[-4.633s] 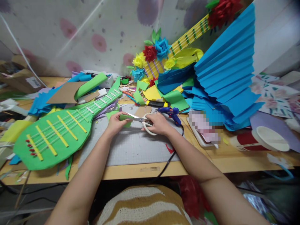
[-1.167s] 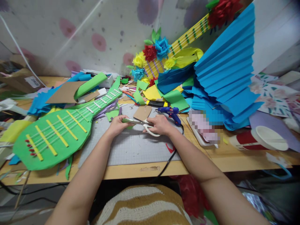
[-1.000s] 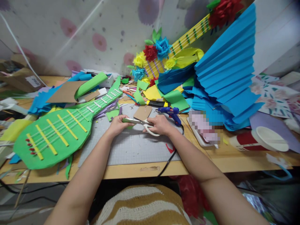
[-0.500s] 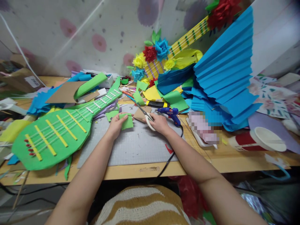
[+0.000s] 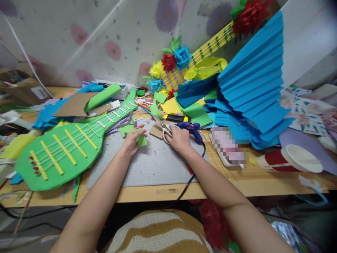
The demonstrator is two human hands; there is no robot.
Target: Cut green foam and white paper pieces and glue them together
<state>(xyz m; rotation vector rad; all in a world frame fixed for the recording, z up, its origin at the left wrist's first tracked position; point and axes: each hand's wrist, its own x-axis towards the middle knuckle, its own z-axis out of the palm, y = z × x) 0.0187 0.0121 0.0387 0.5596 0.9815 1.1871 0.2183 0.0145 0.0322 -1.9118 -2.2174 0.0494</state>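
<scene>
My left hand [image 5: 132, 142] holds a small piece of green paper [image 5: 142, 141] above the grey cutting mat [image 5: 147, 172]. To the right, my right hand [image 5: 179, 137] is closed around the white handles of a pair of scissors [image 5: 166, 133], low over the mat with the blades pointing away and to the left. A brown piece of cardboard [image 5: 156, 130] lies under the blades. Just beyond my right hand is a blue glue gun [image 5: 193, 130]. Scraps of green paper [image 5: 126, 130] rest on the mat beyond my left hand.
A green paper instrument [image 5: 60, 154] with yellow strips lies at left. Blue pleated paper [image 5: 252, 80] rises at right, near a red and white cup [image 5: 279, 159]. A yellow paper guitar neck [image 5: 210, 45] leans at the back. A black cable [image 5: 188, 186] crosses the table edge.
The scissors have come down and slightly right with my right hand. My left hand has turned, so the green paper shows smaller between its fingers.
</scene>
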